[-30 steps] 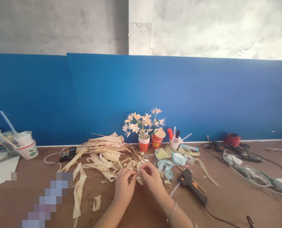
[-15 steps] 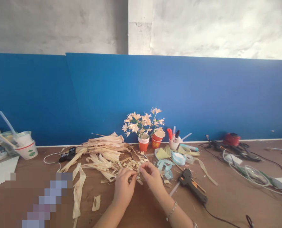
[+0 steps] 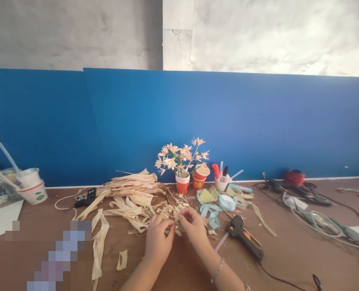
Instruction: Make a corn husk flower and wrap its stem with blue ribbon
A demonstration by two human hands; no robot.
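Note:
My left hand is closed, thumb and forefinger pinched on something too small to make out. Just to its right, my right hand is closed too, its fingertips pinched close to the left ones. What it holds is also too small to name. Beyond both hands lie small scraps of dried husk, and a pile of long pale husks spreads behind on the left. Pale flowers on green stems stand upright in stacked red and white paper cups.
Right of my hands lie a black glue gun, light blue ribbon and a white cup of pens. Cables and a red object are farther right. A white cup stands left. A blue partition rises behind.
My left fingertips have shifted very slightly to the right. My right hand keeps nearly the same place and pinch.

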